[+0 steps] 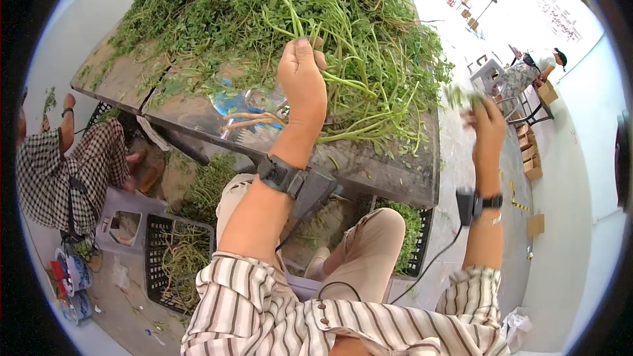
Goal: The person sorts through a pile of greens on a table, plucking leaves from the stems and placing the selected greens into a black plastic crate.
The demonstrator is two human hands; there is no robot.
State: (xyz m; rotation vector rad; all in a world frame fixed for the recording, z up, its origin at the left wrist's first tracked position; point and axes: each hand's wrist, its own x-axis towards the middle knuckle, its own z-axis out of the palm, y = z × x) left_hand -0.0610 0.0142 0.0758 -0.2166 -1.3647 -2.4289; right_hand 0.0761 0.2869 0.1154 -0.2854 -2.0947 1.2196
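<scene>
L hand (302,82) is pinching long green stems (343,59) from the herb pile (217,6) on the wooden table (369,175); R hand (488,122) is gripping a blurred leafy sprig (461,95). Stems prob light, limp, bruisable, so grip low near the roots

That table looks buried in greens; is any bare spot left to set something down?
Bare wood shows on the table's left end beside the greens heap, and along the near edge below the stems. The middle is crowded, with a plastic bag by the left hand. The right hand is off the table's right side.
</scene>
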